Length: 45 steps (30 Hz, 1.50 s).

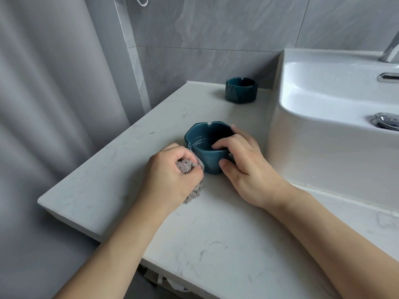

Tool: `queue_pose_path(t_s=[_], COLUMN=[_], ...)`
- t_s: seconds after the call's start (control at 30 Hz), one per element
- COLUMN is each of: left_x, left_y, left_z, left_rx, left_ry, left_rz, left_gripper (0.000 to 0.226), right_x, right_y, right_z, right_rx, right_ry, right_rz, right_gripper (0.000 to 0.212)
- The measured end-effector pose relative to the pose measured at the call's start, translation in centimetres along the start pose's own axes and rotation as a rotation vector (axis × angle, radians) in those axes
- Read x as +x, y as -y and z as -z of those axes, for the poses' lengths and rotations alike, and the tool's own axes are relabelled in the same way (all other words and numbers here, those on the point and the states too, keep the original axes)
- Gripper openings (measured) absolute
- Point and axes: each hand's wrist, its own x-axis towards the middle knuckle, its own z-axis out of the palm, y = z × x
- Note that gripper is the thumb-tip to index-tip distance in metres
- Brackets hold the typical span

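Two bare forearms reach in from the lower edge over the pale, marble-veined bench [216, 244], and both hands are busy near its middle. The left hand [170, 173] is clenched round a bunched grey cloth [185, 166], fingers curled tight over the wad. A tail of the fabric hangs out below the palm onto the bench, and the top of the wad presses against the near left wall of the ashtray. The right hand [246, 167] grasps the dark teal ashtray [210, 160] from its right side: the thumb lies against the outer wall near the base, and the fingers hook over the rim into the hollow. The ashtray stands upright on the bench between the two hands, its notched rim facing up, just left of the white basin [323, 147]. Further back, near the rear corner of the bench and well apart from the hands, a second ashtray [241, 90] of the same teal colour stands upright close to the wall. The basin rises above the bench on the right, with a chrome drain plug [385, 120] in its bowl and the foot of a chrome tap [390, 50] at the upper right edge. Behind everything runs a grey tiled wall [216, 29], and a grey curtain [43, 93] hangs in folds along the left.
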Motion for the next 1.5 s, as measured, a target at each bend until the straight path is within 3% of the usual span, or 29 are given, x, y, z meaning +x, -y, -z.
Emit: queue_pose_path(t_s=[0.07,0.3,0.43,0.53,0.73,0.93,1.17,1.5], left_x=[0.1,-0.2,-0.2,-0.2,-0.2,-0.1,-0.3,-0.5], left_y=[0.0,-0.4,-0.4,-0.2,-0.1,-0.1,0.0,0.0], left_z=[-0.1,0.8,0.1,0.0,0.6,0.5,0.2,0.0], left_rx=[0.022,-0.065,0.000,0.046,-0.087,-0.093,-0.039,0.148], left_ry=[-0.007,-0.063,-0.025,-0.009,-0.095,-0.068,-0.036,0.046], left_rz=[0.030,-0.072,0.011,0.036,-0.100,-0.213,-0.253,-0.254], left_gripper=[0.019,0.017,0.006,0.014,0.019,0.014,0.013,0.012], right_x=[-0.2,-0.1,-0.2,-0.2,-0.1,0.2,0.1,0.4], right_y=[-0.2,0.0,0.0,-0.1,0.1,-0.2,-0.5,-0.5], right_z=[0.2,0.3,0.2,0.0,-0.6,-0.5,0.4,0.5], right_rx=[0.068,-0.075,-0.149,-0.185,-0.204,-0.129,-0.151,-0.195], right_ry=[0.013,-0.012,-0.031,-0.055,-0.089,-0.056,-0.102,-0.088], right_rz=[-0.035,0.050,0.067,0.061,0.027,0.044,0.045,0.040], right_gripper=[0.033,0.034,0.038,0.040,0.033,0.031,0.047,0.039])
